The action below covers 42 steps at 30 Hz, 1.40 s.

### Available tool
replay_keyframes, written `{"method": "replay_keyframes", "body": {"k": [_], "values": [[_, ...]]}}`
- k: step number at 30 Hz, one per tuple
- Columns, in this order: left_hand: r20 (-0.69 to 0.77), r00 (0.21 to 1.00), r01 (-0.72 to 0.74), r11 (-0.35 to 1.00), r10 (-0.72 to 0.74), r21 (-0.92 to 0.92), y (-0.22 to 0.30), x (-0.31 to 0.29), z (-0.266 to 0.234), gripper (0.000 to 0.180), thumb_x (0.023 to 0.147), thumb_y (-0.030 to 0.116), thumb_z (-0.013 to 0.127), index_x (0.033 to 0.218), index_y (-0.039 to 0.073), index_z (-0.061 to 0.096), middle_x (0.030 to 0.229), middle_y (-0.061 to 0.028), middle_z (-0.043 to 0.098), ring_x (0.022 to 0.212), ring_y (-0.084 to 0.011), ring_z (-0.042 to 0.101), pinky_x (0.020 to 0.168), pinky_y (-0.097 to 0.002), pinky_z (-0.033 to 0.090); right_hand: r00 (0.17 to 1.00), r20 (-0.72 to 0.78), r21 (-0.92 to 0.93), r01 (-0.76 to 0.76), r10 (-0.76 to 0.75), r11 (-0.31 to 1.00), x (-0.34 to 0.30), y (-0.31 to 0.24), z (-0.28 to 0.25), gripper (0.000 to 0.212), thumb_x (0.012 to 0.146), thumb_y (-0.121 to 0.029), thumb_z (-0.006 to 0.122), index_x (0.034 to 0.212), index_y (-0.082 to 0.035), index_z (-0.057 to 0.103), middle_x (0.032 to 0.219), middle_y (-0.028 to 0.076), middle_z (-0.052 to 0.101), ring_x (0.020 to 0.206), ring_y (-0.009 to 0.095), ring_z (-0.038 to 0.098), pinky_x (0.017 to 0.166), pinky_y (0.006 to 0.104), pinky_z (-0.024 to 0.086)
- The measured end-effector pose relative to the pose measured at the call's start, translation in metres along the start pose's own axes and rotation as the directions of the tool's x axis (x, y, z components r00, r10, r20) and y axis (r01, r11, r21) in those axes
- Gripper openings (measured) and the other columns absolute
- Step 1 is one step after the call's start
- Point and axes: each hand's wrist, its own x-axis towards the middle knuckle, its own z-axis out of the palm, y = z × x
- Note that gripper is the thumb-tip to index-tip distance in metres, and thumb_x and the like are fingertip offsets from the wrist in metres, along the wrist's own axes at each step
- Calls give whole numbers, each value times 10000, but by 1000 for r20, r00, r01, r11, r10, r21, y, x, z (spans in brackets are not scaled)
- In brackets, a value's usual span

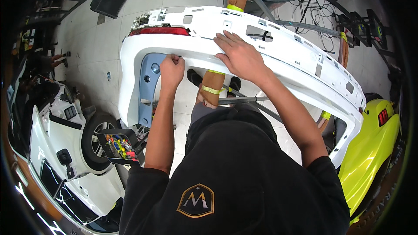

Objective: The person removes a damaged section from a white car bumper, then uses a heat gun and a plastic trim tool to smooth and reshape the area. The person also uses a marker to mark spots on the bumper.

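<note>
Gold-edged shield badge (195,201) with small star (198,188) and stylised letter (203,199) stood on black shirt (244,169), lower centre of frame. Pale lettering (388,196) curved along lower right, partly blurred.

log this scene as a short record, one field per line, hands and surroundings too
main piece: white bumper on a padded stand
bumper's left end: red reflector, blue-grey panel
left hand: fingers curled at bumper's inner edge, grip unclear
right hand: flat on bumper
left side: white car, tray of small items
right side: yellow bodywork
</note>
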Motion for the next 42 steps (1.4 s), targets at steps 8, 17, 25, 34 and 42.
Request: {"method": "replay_keyframes", "body": {"k": [8, 17, 25, 34, 42], "values": [[-25, 999, -47, 999, 46, -26, -1, 0, 1, 308, 869, 206, 696, 976, -82, 698, 782, -147, 715, 681, -237, 683, 702, -359, 554, 1000, 4, -36, 13, -12, 999, 2, 1, 3, 482, 1016, -316, 592, 1373, 7, 581, 1455, 185, 572, 1397, 339, 497, 1192, 436, 387], [-260, 962, 80, 996, -85, -29, 36, -12, 21, 282, 795, 179, 702, 858, -97, 702, 754, -219, 722, 699, -333, 722, 718, -400, 564, 998, -37, -46, 42, -43, 998, 2, 4, 5, 461, 993, -306, 620, 1323, 16, 605, 1403, 186, 610, 1351, 352, 541, 1148, 442, 436], [-254, 964, 75, 997, -81, -31, -13, -13, 4, 264, 826, 168, 687, 920, -79, 699, 745, -174, 703, 676, -272, 694, 680, -378, 549, 998, -45, -13, 33, -34, 999, 2, 5, 2, 452, 998, -304, 612, 1316, 17, 609, 1401, 188, 610, 1351, 359, 538, 1150, 444, 430], [-165, 971, 96, 918, -170, -385, -2, -12, 22, 266, 894, 100, 688, 1080, -89, 689, 854, -119, 720, 736, -165, 687, 622, -281, 530, 1000, 3, -23, -3, 3, 1000, -1, 1, 2, 474, 1025, -321, 575, 1386, -14, 573, 1468, 163, 565, 1410, 333, 482, 1189, 435, 391], [-133, 944, 188, 826, -301, -532, -5, -9, 33, 255, 892, 62, 701, 1078, -112, 685, 920, -148, 723, 765, -174, 701, 693, -274, 590, 1000, -25, 4, 8, -8, 1000, -3, 1, 2, 466, 1016, -303, 585, 1373, -4, 579, 1455, 175, 571, 1404, 342, 486, 1186, 440, 395]]}}
